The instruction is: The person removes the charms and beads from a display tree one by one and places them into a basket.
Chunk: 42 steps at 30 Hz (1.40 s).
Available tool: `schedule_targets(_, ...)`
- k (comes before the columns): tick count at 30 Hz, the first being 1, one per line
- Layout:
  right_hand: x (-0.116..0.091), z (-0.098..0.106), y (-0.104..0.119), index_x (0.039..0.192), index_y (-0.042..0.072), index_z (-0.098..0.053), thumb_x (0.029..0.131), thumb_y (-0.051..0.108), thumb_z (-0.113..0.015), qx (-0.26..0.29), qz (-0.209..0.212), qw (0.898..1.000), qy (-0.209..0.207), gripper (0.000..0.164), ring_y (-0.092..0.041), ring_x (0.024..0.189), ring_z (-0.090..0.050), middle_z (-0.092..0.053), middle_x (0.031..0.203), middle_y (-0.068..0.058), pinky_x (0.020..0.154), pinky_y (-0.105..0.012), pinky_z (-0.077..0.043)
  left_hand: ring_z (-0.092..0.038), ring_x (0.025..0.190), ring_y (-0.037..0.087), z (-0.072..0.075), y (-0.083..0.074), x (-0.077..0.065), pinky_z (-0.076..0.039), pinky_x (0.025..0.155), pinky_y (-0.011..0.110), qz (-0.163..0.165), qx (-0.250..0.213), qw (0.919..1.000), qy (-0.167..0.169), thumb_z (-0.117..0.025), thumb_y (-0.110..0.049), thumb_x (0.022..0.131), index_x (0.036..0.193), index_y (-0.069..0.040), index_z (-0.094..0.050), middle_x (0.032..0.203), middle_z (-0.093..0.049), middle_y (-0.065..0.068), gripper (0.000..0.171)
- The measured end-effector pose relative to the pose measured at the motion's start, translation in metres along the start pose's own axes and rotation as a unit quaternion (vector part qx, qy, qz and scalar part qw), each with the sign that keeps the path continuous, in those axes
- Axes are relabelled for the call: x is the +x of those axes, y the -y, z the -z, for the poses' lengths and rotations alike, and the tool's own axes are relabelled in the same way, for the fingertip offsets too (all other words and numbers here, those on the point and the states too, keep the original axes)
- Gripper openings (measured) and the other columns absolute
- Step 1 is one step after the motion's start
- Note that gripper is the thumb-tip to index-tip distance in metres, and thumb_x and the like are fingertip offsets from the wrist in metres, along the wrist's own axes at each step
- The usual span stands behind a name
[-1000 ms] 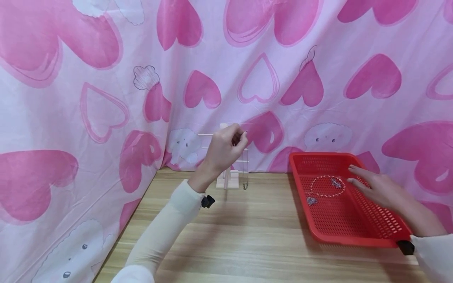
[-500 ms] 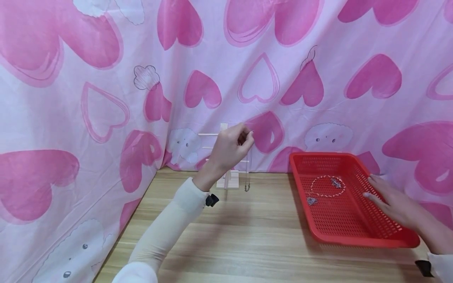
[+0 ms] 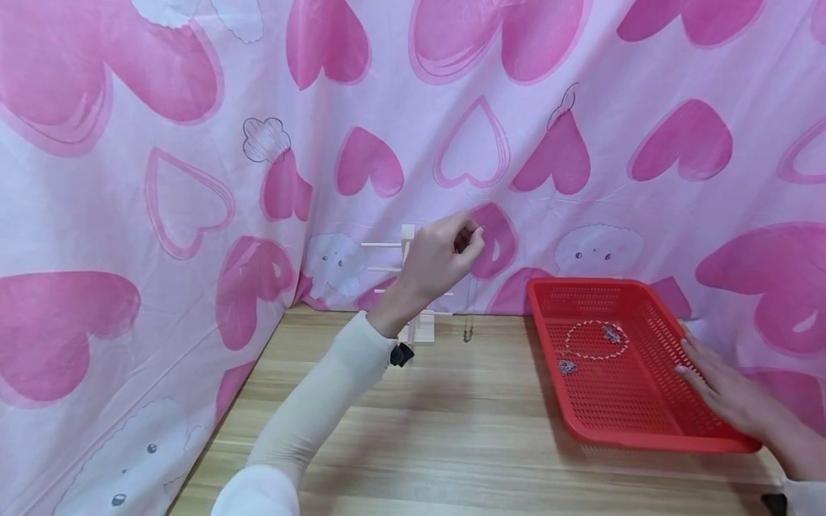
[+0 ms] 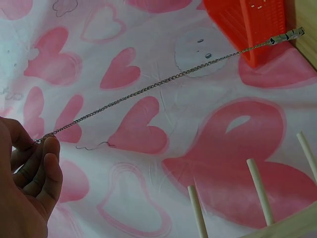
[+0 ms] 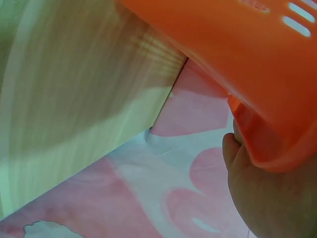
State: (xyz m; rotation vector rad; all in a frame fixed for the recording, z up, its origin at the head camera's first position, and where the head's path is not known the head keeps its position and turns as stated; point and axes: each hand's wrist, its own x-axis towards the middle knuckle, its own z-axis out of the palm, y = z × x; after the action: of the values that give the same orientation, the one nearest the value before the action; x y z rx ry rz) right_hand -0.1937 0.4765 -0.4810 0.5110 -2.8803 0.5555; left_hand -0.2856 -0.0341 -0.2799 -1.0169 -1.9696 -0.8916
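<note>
My left hand (image 3: 442,254) pinches one end of a thin chain necklace (image 4: 163,82) between thumb and fingertips. The chain hangs down to a cluster of small dark metal beads (image 4: 287,36), just right of a pale wooden stand (image 3: 408,233) with several thin pegs. The hand and forearm hide part of this stand in the head view. My right hand (image 3: 725,390) is at the right rim of a red plastic basket (image 3: 619,437), with its thumb over the inner side and fingers at the outer side of the rim; part of the fingers is hidden in the right wrist view.
Inside the basket lie a beaded loop (image 3: 596,357) and two small clusters of silvery chain, the nearer cluster (image 3: 566,367) by the left wall. A pink heart-print cloth (image 3: 548,64) hangs behind and left of the wooden table (image 3: 490,430).
My left hand has moved to the right with the necklace, away from the stand. From above the basket, my right hand has shifted right to its rim.
</note>
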Motion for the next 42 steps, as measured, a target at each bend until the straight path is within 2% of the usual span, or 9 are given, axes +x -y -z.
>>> schedule_targets(2,-0.001,-0.002,-0.002,0.165,-0.011,-0.018,0.115,0.017,-0.043,-0.005,0.006,1.0,-0.007,0.063,0.016,0.15,0.02,-0.007,0.173,-0.036,0.107,0.0,0.015,-0.059,0.067,0.014,-0.002,-0.001,0.004,-0.051,0.063,0.017,0.0,0.001,1.0,0.004,-0.063,-0.003,0.098,0.089,-0.003,-0.067,0.074,-0.066,0.005,0.01)
schedule_targets(5,-0.003,-0.006,-0.004,0.164,-0.012,-0.019,0.114,0.015,-0.043,-0.009,0.017,1.0,-0.023,0.061,0.025,0.142,0.018,-0.009,0.172,-0.038,0.106,0.003,0.012,-0.059,0.068,0.014,-0.005,-0.004,0.011,-0.05,0.063,0.017,0.001,-0.002,1.0,0.009,-0.062,-0.003,0.098,0.089,-0.003,-0.066,0.075,-0.065,0.005,0.009)
schedule_targets(14,-0.004,-0.01,-0.005,0.163,-0.014,-0.021,0.113,0.013,-0.045,-0.014,0.03,0.998,-0.048,0.061,0.024,0.146,0.016,-0.013,0.173,-0.035,0.108,0.004,0.01,-0.057,0.07,0.012,-0.015,-0.015,0.03,-0.049,0.065,0.014,-0.011,-0.026,0.9994,0.022,-0.062,-0.005,0.1,0.089,-0.004,-0.066,0.076,-0.064,0.004,0.011)
schedule_targets(18,-0.004,-0.01,-0.004,0.163,-0.013,-0.02,0.114,0.014,-0.044,-0.012,0.022,0.999,-0.041,0.062,0.013,0.154,0.016,-0.012,0.173,-0.036,0.107,0.004,0.011,-0.059,0.07,0.012,-0.02,-0.024,0.039,-0.049,0.066,0.013,-0.011,-0.029,0.9989,0.036,-0.062,-0.006,0.101,0.09,-0.004,-0.065,0.077,-0.066,0.005,0.011)
schedule_targets(20,-0.004,-0.01,-0.003,0.163,-0.013,-0.019,0.114,0.015,-0.044,-0.008,0.014,0.999,-0.035,0.062,0.002,0.16,0.016,-0.012,0.173,-0.037,0.107,0.004,0.012,-0.059,0.071,0.012,-0.024,-0.027,0.044,-0.048,0.066,0.011,-0.012,-0.028,0.9985,0.045,-0.062,-0.007,0.101,0.091,-0.004,-0.065,0.078,-0.067,0.005,0.011)
schedule_targets(24,-0.005,-0.01,-0.002,0.165,-0.011,-0.015,0.115,0.018,-0.042,0.001,-0.007,1.0,-0.017,0.064,-0.032,0.167,0.012,-0.007,0.173,-0.037,0.105,0.002,0.016,-0.057,0.069,0.009,-0.032,-0.035,0.052,-0.046,0.065,0.01,-0.022,-0.021,0.998,0.056,-0.062,-0.008,0.101,0.09,-0.006,-0.065,0.077,-0.066,0.002,0.012)
schedule_targets(27,-0.005,-0.01,-0.001,0.166,-0.01,-0.013,0.115,0.02,-0.042,0.001,-0.015,1.0,-0.012,0.065,-0.044,0.165,0.009,-0.006,0.173,-0.037,0.105,0.0,0.019,-0.054,0.068,0.006,-0.037,-0.042,0.058,-0.044,0.062,0.01,-0.029,-0.017,0.9971,0.069,-0.062,-0.009,0.102,0.089,-0.007,-0.064,0.075,-0.063,-0.001,0.013)
schedule_targets(38,-0.005,-0.011,-0.001,0.164,-0.012,-0.015,0.115,0.02,-0.043,0.001,-0.014,1.0,-0.018,0.065,-0.042,0.166,0.01,-0.006,0.174,-0.036,0.107,-0.001,0.019,-0.05,0.068,0.005,-0.058,-0.069,0.075,-0.038,0.061,0.01,-0.048,-0.001,0.9913,0.122,-0.059,-0.011,0.103,0.091,-0.007,-0.063,0.074,-0.06,-0.002,0.014)
schedule_targets(42,-0.005,-0.012,-0.002,0.165,-0.011,-0.014,0.116,0.021,-0.042,0.001,-0.021,1.0,-0.011,0.066,-0.045,0.165,0.01,-0.005,0.174,-0.035,0.111,-0.006,0.023,-0.049,0.069,0.005,-0.067,-0.076,0.079,-0.037,0.062,0.011,-0.06,0.015,0.9884,0.138,-0.057,-0.012,0.103,0.091,-0.009,-0.063,0.075,-0.058,-0.003,0.014)
